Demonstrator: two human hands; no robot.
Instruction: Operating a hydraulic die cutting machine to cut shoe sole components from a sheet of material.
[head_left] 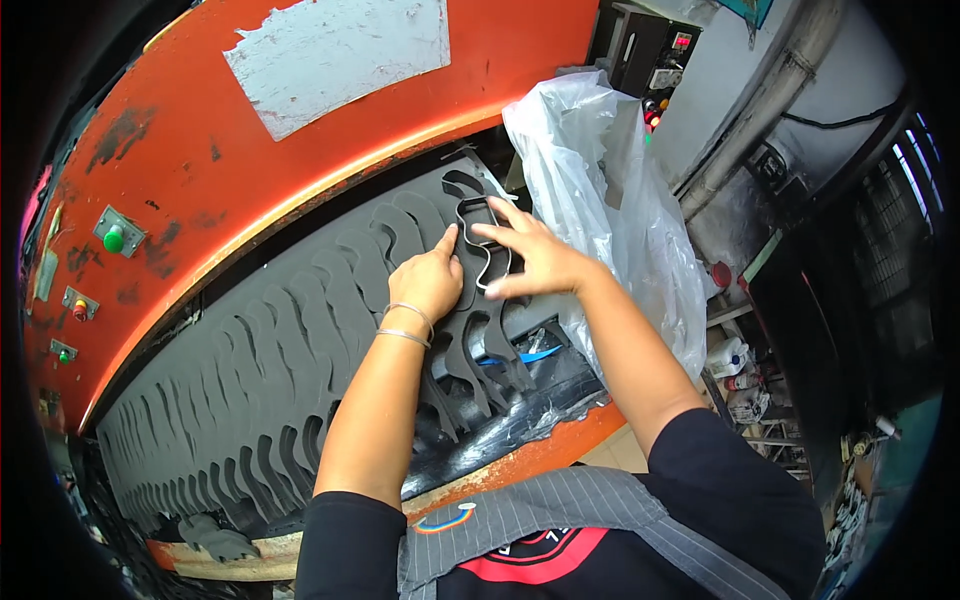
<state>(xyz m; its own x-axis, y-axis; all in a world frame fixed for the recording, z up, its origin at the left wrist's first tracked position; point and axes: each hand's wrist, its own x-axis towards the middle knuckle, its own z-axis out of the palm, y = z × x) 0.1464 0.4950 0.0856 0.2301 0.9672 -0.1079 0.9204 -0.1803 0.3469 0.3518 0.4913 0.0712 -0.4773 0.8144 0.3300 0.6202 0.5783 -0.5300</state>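
A thin metal cutting die, a wavy outline with a crossbar, stands on a dark grey foam sheet. My right hand spans the die from its right, with fingers at the rim and crossbar and the thumb by the lower end. From the left, my left hand rests on the foam; its index finger is stretched toward the die's left edge and the others are partly curled. Rows of wavy cuts run leftward through the sheet. Hanging foam strips line its near edge below my hands.
An orange machine body with green and red buttons rises along the far side. A clear plastic bag bulges beside my right forearm. Below the foam lies a black bed with a blue strip. At right, a pipe slants along the wall.
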